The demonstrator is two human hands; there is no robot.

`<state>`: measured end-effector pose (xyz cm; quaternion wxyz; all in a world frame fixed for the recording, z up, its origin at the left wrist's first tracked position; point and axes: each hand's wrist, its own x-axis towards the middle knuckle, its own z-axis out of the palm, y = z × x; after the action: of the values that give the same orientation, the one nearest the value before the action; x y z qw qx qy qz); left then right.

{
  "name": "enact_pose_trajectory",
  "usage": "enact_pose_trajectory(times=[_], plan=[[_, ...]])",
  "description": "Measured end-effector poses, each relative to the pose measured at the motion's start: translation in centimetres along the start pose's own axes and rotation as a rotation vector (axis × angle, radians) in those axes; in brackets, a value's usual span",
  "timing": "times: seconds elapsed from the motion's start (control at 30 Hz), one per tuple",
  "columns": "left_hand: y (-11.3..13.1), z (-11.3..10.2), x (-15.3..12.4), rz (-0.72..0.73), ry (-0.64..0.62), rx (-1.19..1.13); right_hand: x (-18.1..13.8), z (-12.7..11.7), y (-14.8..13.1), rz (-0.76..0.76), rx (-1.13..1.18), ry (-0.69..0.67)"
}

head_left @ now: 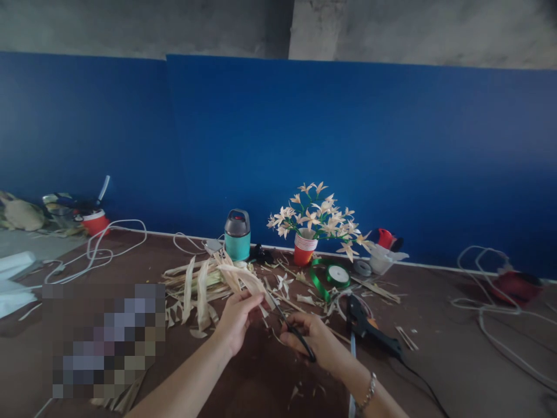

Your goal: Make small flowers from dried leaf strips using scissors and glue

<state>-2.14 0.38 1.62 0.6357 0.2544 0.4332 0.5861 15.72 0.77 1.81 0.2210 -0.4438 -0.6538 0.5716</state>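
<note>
My left hand (241, 318) pinches a pale strip of dried husk (248, 278), which rises up and to the left from the fingers. In my right hand (311, 337) is a pair of scissors (300, 338) with black handles, its blades pointing up and left to the strip's lower end. Whether the blades are cutting into the husk I cannot make out. Beyond my left hand lies a heap of dried husk strips (202, 287). A white flower (284, 283) made of husk lies just past the scissors, among scraps.
Behind stands a red cup (304, 249) holding husk flowers (319, 217), beside a teal flask (237, 241). Green ribbon (321, 281), a ribbon spool (338, 275) and a black glue gun (369, 328) with a cord lie to the right. White cables (93, 252) curl at left.
</note>
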Motion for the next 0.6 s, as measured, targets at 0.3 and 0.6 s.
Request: enact_pose_trajectory(times=[0.3, 0.6], plan=[[0.13, -0.19, 0.10, 0.005, -0.033, 0.035, 0.09, -0.13, 0.37, 0.014, -0.030, 0.003], [0.14, -0.53, 0.51, -0.007, -0.073, 0.064, -0.21, -0.35, -0.33, 0.007, -0.072, -0.005]])
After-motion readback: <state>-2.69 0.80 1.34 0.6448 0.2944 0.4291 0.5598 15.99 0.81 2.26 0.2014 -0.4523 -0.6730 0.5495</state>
